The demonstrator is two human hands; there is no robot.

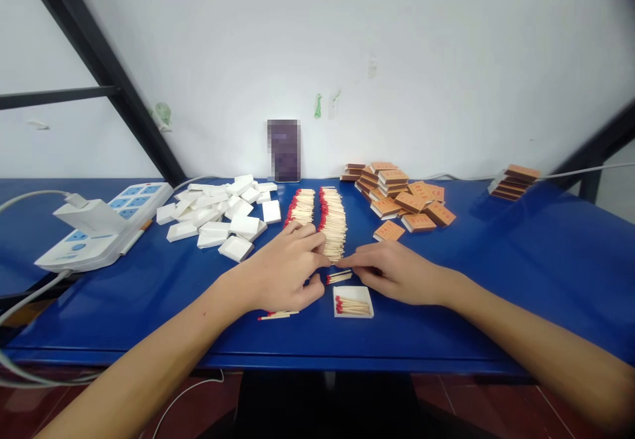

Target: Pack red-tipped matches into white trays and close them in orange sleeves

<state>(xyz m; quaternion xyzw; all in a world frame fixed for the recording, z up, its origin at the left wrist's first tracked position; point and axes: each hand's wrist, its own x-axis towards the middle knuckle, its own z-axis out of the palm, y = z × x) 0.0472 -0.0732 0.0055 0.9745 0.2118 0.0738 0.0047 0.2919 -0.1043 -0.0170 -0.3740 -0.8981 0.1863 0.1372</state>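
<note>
Two long rows of red-headed matches lie on the blue table, a left row and a right row. At the near end of the right row, my left hand touches the matches with its index fingertip, thumb held apart. My right hand points its index finger at the same end from the right; nothing shows in its grasp. Between the hands lies a small bunch of matches. Just nearer sits an open white matchbox tray with several matches in it. A few loose matches lie below my left hand, partly hidden.
White matchbox trays are heaped at the left, orange matchbox sleeves at the back right. Another stack of sleeves stands farther right. A power strip with cables lies at the left; a dark pixelated object leans on the wall.
</note>
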